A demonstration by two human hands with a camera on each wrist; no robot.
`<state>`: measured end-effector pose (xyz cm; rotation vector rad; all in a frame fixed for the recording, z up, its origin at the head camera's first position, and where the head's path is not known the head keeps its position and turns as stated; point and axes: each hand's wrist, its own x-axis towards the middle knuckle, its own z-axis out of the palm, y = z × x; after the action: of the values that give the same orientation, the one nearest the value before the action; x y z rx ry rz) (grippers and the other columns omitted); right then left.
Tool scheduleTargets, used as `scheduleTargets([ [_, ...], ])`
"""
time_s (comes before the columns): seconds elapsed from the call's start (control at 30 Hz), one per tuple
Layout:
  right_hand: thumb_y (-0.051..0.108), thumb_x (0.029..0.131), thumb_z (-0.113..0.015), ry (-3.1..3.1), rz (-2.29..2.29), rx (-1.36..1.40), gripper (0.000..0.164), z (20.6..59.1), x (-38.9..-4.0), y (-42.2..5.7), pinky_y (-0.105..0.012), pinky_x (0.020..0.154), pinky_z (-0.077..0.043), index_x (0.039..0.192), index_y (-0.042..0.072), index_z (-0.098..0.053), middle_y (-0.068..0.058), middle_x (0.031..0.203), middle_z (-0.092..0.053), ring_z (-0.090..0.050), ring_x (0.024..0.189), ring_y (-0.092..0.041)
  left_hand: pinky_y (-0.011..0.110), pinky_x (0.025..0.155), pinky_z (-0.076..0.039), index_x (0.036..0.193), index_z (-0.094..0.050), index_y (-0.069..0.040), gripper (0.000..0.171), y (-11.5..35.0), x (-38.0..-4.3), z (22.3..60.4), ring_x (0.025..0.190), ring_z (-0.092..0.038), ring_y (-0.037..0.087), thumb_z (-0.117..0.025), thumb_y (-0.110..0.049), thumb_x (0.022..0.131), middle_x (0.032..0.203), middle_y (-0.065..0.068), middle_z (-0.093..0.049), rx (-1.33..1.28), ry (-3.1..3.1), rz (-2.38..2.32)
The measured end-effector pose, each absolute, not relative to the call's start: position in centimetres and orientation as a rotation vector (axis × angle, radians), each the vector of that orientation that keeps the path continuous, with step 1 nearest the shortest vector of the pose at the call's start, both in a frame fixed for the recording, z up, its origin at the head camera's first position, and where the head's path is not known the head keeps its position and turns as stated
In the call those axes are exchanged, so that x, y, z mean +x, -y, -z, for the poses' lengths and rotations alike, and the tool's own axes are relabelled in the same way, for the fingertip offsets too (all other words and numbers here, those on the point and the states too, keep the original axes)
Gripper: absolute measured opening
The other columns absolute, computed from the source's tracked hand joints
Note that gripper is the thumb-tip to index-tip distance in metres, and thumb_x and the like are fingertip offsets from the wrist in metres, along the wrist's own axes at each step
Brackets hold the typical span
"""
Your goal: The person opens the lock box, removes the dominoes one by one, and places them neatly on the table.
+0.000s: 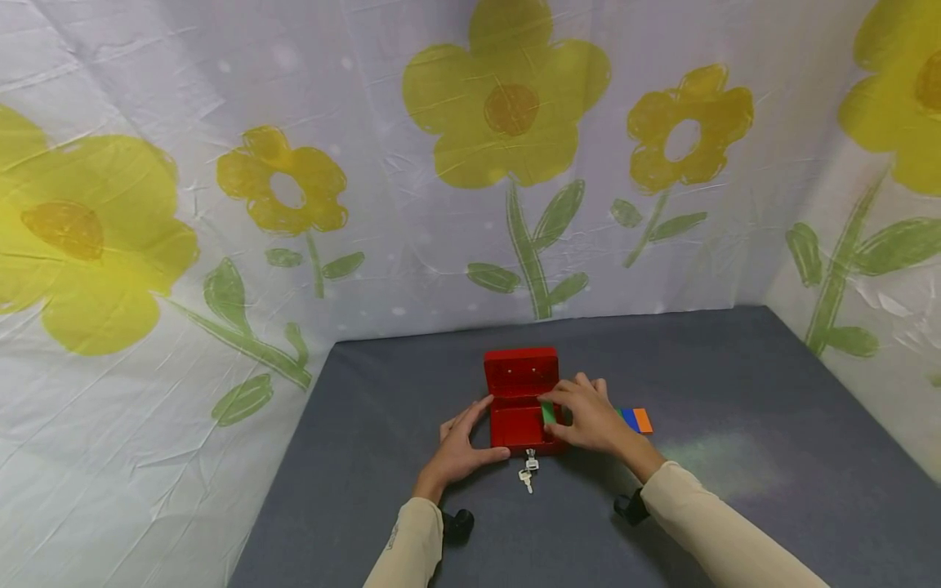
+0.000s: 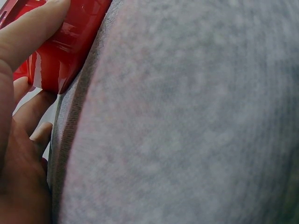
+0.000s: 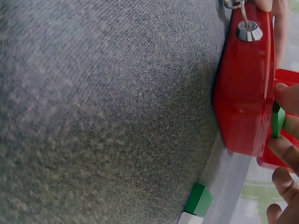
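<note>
A red cash box (image 1: 510,426) stands on the grey table with its lid (image 1: 520,371) raised at the back. My left hand (image 1: 457,447) holds the box by its left side, thumb at the front corner and index finger near the hinge. Between thumb and fingers, my right hand (image 1: 594,416) pinches a green block (image 3: 278,122) at the right part of the opening. Those fingers hide part of the box's right side. Keys (image 1: 526,475) hang from the lock (image 3: 249,31) on the front wall.
Just right of the box, partly behind my right hand, lie coloured blocks: green, blue and an orange block (image 1: 643,420). A white block (image 3: 190,218) shows beside a green one in the right wrist view. A flower-printed curtain (image 1: 434,245) borders the grey table (image 1: 397,392).
</note>
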<state>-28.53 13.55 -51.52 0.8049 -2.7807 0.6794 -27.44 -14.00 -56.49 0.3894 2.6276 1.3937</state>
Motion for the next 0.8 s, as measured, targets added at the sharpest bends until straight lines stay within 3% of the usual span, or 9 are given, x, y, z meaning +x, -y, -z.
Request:
scheduleTargets([
  [0.8,0.030,0.083,-0.082,2.758,-0.681,0.788,0.046,51.6,-28.8,-14.9,-0.038,0.077,-0.020,0.126,0.017,-0.073,-0.002,0.116,-0.070,-0.041,0.091,-0.014,0.061,0.116,-0.020,0.157,-0.037,-0.037,0.094,14.1,-27.7,56.9,0.154,-0.022,0.030,-0.086,-0.047,0.077,0.165,-0.001,-0.037,0.404,-2.630,-1.396],
])
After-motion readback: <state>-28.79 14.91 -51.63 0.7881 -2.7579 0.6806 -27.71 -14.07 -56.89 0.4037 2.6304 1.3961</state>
